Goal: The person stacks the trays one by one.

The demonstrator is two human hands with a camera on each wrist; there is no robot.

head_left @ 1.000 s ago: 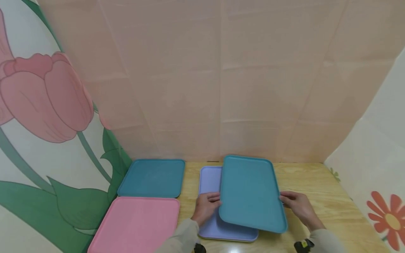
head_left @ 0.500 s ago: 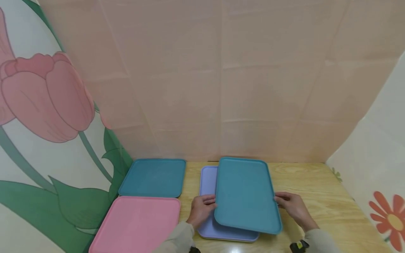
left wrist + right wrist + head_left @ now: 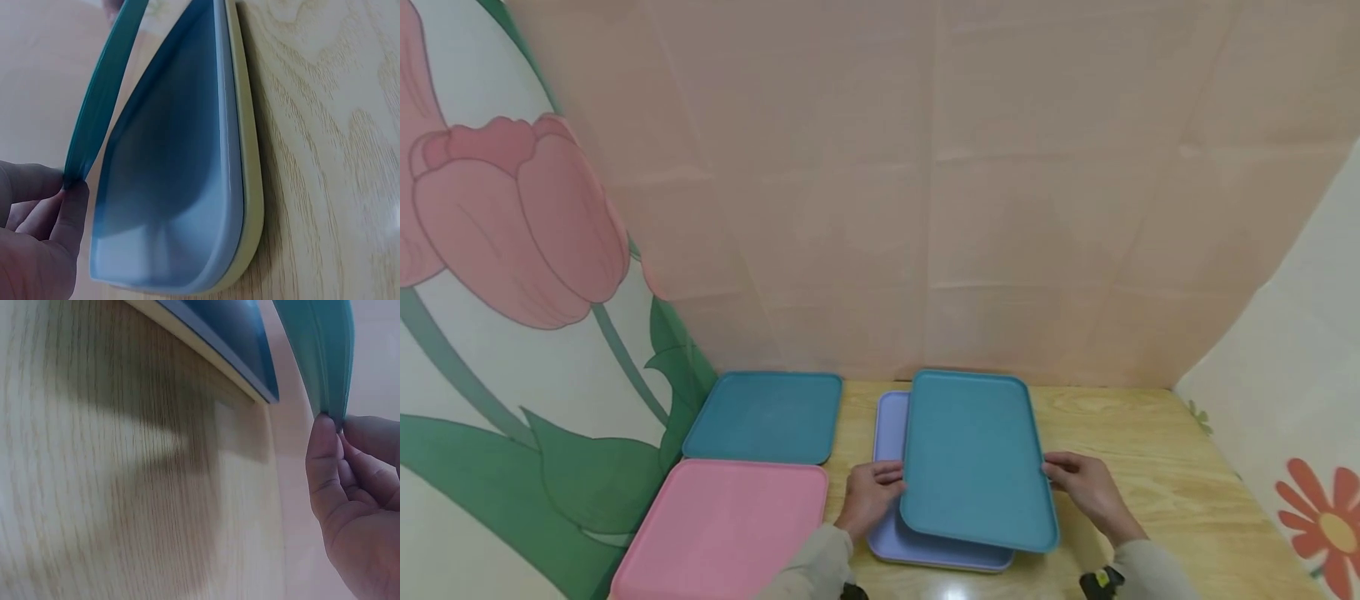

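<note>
A teal tray (image 3: 977, 458) hangs in the air between my two hands, tipped slightly. My left hand (image 3: 871, 498) pinches its left rim; in the left wrist view, thumb and fingers close on the tray's teal edge (image 3: 94, 112). On the opposite rim, my right hand (image 3: 1088, 490) pinches between thumb and fingers, as the right wrist view also shows. Beneath the held tray lies a lavender tray (image 3: 891, 425), partly covered from above. Under that one, a yellow tray (image 3: 251, 206) shows as a pale rim in the left wrist view.
A second teal tray (image 3: 763, 417) lies flat at the back left of the wooden table (image 3: 1135, 425). In front of it is a pink tray (image 3: 726, 525). A beige sheet (image 3: 925, 192) rises behind the table, with a flower-printed wall (image 3: 1262, 375) at the right.
Both hands have carried the teal tray leftward, so it now covers more of the lavender tray. The trays on the table stay where they were.
</note>
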